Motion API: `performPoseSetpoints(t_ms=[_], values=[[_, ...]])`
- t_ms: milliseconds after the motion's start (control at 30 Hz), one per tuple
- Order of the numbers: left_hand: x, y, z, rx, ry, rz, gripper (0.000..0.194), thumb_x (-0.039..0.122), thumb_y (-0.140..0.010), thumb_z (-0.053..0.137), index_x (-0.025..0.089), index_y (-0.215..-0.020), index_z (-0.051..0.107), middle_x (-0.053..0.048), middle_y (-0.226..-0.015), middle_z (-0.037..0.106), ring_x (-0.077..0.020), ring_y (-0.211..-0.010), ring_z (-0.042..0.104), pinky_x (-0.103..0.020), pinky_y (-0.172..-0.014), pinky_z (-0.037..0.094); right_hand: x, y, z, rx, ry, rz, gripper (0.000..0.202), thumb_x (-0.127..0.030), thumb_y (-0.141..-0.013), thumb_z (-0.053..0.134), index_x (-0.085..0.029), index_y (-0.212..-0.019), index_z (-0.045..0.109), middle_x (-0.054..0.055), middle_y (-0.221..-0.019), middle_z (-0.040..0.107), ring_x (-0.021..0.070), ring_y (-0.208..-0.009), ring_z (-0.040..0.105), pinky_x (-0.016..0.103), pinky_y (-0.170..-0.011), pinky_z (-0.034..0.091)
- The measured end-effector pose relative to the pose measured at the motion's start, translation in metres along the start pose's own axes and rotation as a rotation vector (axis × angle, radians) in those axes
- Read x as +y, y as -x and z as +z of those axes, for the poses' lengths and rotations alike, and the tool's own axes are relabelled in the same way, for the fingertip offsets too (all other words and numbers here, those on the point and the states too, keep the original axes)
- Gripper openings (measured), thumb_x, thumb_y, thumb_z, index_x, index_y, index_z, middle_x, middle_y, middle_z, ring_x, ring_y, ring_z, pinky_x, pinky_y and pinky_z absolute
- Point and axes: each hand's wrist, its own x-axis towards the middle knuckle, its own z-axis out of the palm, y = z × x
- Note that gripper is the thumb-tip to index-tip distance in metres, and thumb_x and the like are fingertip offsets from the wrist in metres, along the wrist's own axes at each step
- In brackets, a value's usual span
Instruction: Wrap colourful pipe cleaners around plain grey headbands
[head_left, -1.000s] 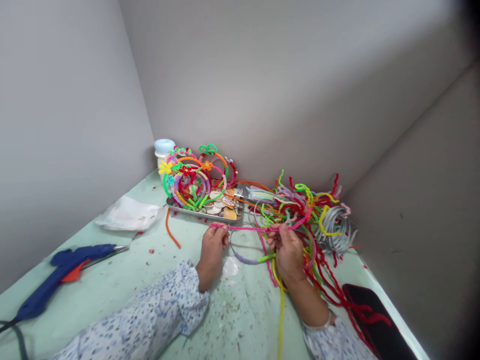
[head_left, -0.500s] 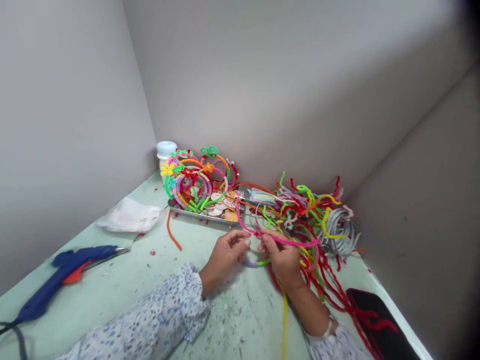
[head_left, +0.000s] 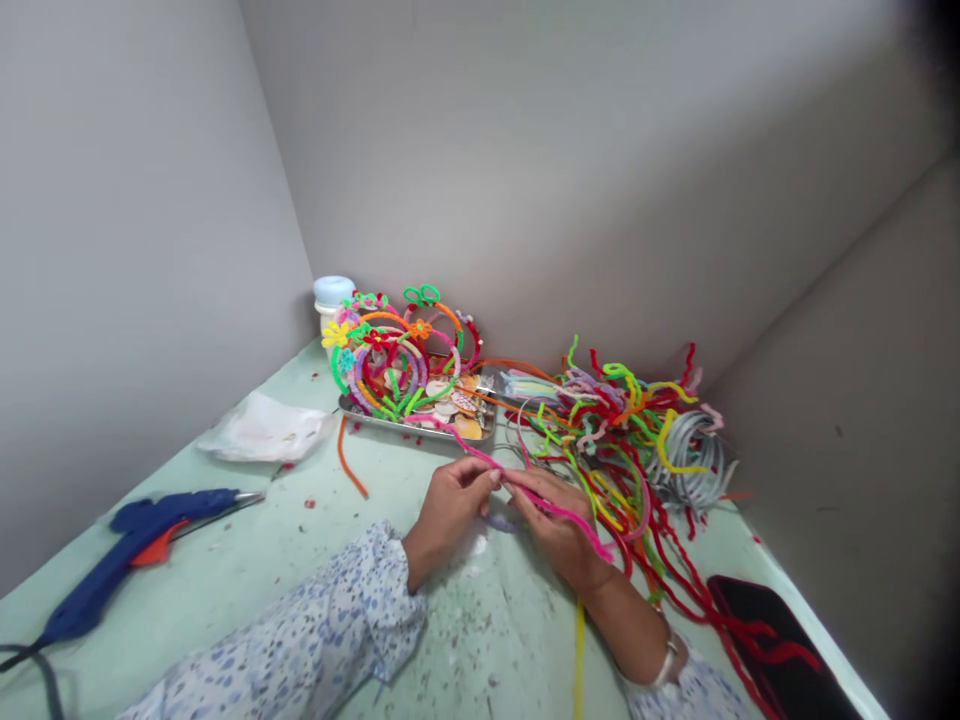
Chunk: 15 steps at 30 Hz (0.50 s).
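Observation:
A bright pink pipe cleaner [head_left: 474,452] runs slantwise between my hands, one end reaching toward the metal tray and the other lying over my right hand [head_left: 559,530]. My left hand [head_left: 452,508] is closed, thumb and forefinger pinching the pink stem near its middle. Right beside it, the fingertips of my right hand pinch the same stem. Under the hands shows a lavender wrapped curved piece [head_left: 501,523], mostly hidden by the fingers; I cannot tell what it belongs to.
Several decorated pipe-cleaner headbands [head_left: 397,365] stand in a metal tray [head_left: 420,430] with round cutouts. Tangled pipe cleaners [head_left: 600,420] and grey hoops [head_left: 697,455] lie right. A glue gun [head_left: 135,550], plastic bag [head_left: 262,430], lidded jar [head_left: 334,292] and phone [head_left: 780,640] surround the work.
My fingertips have come together on the pink pipe cleaner. Its far end has swung left toward the tray, and its near end has dropped across my right hand.

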Motion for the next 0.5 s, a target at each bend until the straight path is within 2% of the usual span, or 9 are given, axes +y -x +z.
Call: performPoseSetpoints(t_ms=[133,300,500], values=[[-0.007,-0.002,-0.001,-0.010,-0.025,-0.002,0.025,0.038,-0.076,0.064,0.013,-0.072,0.059,0.005,-0.050,0.048,-0.0073,-0.045,0.040,-0.021,-0.047,0.031,0.001,0.000,0.001,-0.017,0.032,0.022,0.027,-0.021,-0.087,0.058,-0.032,-0.108,0.071,0.002,-0.098,0.073,0.0192,-0.087,0.068,0.034,-0.080,0.053],[-0.014,0.001,0.000,-0.048,-0.078,-0.001,0.023,0.036,-0.082,0.056,0.014,-0.075,0.056,0.004,-0.053,0.049,-0.0090,-0.049,0.044,-0.022,-0.051,0.034,0.001,0.000,0.002,0.026,0.059,0.156,0.017,-0.027,-0.086,0.060,-0.029,-0.097,0.073,0.002,-0.089,0.073,0.0198,-0.083,0.067,0.033,-0.077,0.051],[-0.011,0.002,0.001,-0.148,-0.072,0.009,0.025,0.038,-0.083,0.054,0.015,-0.077,0.055,0.004,-0.054,0.046,-0.0090,-0.050,0.040,-0.022,-0.050,0.031,0.003,0.004,0.004,0.048,-0.021,0.357,0.016,-0.035,-0.087,0.058,-0.023,-0.087,0.068,0.001,-0.070,0.069,0.0172,-0.063,0.064,0.027,-0.061,0.048]])
